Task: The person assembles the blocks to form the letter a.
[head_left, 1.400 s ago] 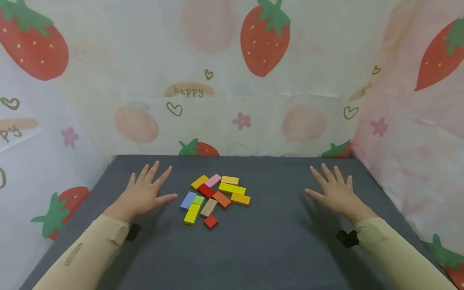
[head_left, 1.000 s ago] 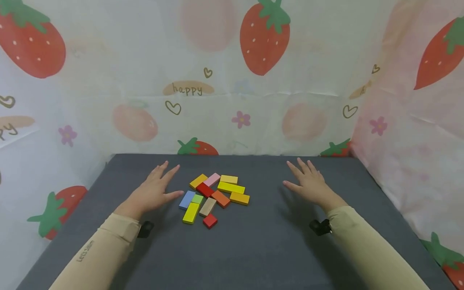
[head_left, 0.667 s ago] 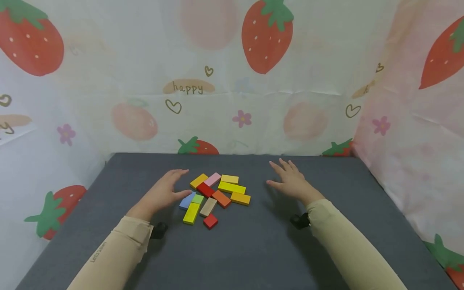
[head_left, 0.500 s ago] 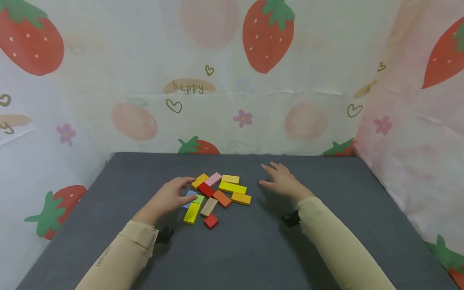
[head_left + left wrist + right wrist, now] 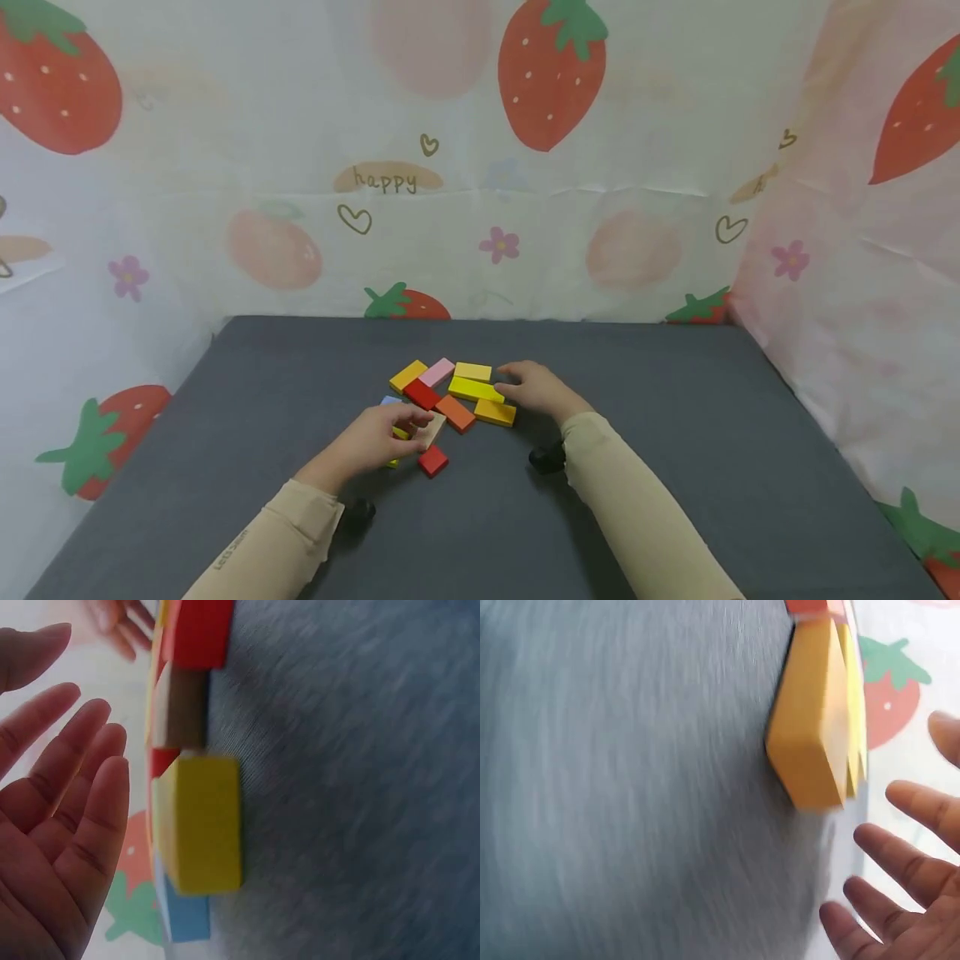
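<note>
Several coloured wooden blocks lie flat in a loose cluster on the dark tabletop. My left hand (image 5: 375, 437) hovers over the near-left blocks, its fingers extended and holding nothing. It partly hides a yellow block (image 5: 206, 825), a blue block (image 5: 186, 915) and a natural wood block (image 5: 432, 429). Close by lies a small red block (image 5: 432, 461). At the cluster's right end my right hand (image 5: 537, 390) has its fingers spread, apart from an orange-yellow block (image 5: 802, 697) in the right wrist view. Whether its fingertips touch the long yellow block (image 5: 472, 388) I cannot tell.
Further blocks in the cluster are orange (image 5: 455, 413), red (image 5: 422, 393), pink (image 5: 437, 372) and pale yellow (image 5: 472, 372). The dark tabletop (image 5: 480, 533) reaches back to a strawberry-patterned cloth (image 5: 480, 200), which also encloses both sides.
Both hands have moved inward from the sides. The left has come over the near-left blocks, and the right has moved left to the cluster's right end. The blocks stay in place.
</note>
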Demonstrator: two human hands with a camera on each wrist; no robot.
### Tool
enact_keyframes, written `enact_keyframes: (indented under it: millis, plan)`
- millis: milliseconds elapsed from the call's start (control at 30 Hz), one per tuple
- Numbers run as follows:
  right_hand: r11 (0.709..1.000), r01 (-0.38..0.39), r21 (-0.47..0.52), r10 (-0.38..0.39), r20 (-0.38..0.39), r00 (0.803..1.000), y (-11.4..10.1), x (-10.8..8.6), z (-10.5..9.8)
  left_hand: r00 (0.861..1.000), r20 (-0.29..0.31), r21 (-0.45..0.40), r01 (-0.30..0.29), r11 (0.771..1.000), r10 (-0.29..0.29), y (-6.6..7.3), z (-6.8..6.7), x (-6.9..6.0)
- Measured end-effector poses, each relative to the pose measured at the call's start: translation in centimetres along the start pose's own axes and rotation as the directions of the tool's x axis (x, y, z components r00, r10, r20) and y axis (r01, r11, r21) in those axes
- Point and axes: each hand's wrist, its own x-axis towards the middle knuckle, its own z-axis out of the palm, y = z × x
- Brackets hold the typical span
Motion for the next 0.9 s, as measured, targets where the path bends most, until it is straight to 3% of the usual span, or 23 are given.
enact_keyframes:
  millis: [300,433,667,900]
  plan:
    - [0.982,-0.060,0.180,0.071,-0.054,0.996,0.0,0.6,2.0,0.998,0.062,-0.012,0.006,1.000,-0.005,-0.5,0.6,0.0]
    - [0.971,-0.084,0.223,0.102,-0.072,0.992,0.4,0.6,2.3,0.995,0.099,0.013,-0.024,1.000,0.022,-0.9,0.8,0.2]
    - [0.970,-0.112,0.213,0.131,-0.077,0.988,0.5,0.7,2.3,0.987,0.133,0.088,-0.101,0.991,0.089,-0.9,1.1,0.4]
    - [0.985,-0.105,0.138,0.118,-0.091,0.989,0.0,0.7,2.1,0.980,0.169,0.138,-0.126,0.982,0.102,-0.6,1.2,0.6]
